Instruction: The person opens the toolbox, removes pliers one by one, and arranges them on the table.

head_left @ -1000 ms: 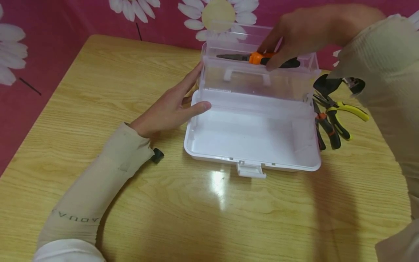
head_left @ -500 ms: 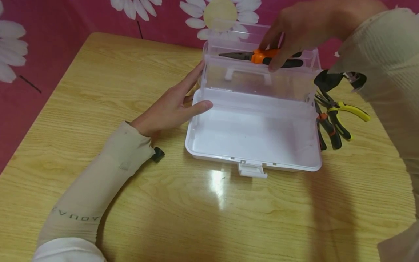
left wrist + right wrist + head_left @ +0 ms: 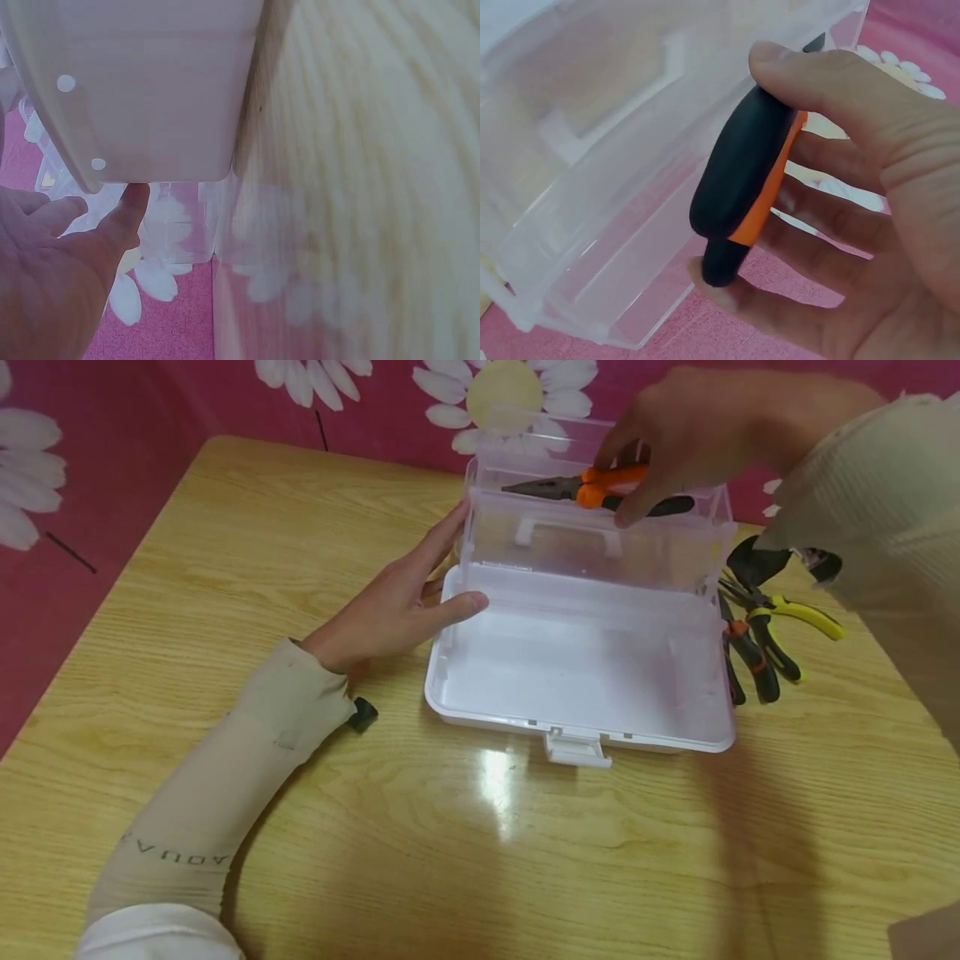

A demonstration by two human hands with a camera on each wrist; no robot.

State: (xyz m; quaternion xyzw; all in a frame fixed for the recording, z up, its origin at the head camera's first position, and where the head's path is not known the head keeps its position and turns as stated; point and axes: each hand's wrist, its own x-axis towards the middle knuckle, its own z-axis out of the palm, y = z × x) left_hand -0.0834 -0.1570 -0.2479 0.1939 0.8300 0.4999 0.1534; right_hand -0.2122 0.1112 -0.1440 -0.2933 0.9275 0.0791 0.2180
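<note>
My right hand (image 3: 697, 431) holds orange-and-black long-nose pliers (image 3: 592, 492) level over the raised clear lid (image 3: 570, 547) of a white plastic toolbox (image 3: 517, 722). Their grey jaws point left. In the right wrist view, the thumb presses the black side of the handle (image 3: 739, 165) while the fingers curl round the orange side. My left hand (image 3: 390, 610) rests at the toolbox's back left corner. Its thumb lies straight over the rim and its other fingers reach along the lid's side. The left wrist view shows a fingertip touching the box's back edge.
Right of the toolbox lie yellow-and-black pliers (image 3: 776, 627), orange-and-black pliers (image 3: 753, 660) and a black tool (image 3: 757, 562) partly hidden by the sleeve. The wooden table (image 3: 225, 568) meets a pink flowered wall covering (image 3: 142, 410). A white latch (image 3: 576, 750) hangs at the box's front.
The long-nose pliers have turned slightly in my right hand, so more of the upper orange handle shows. My left hand and the toolbox stay in place.
</note>
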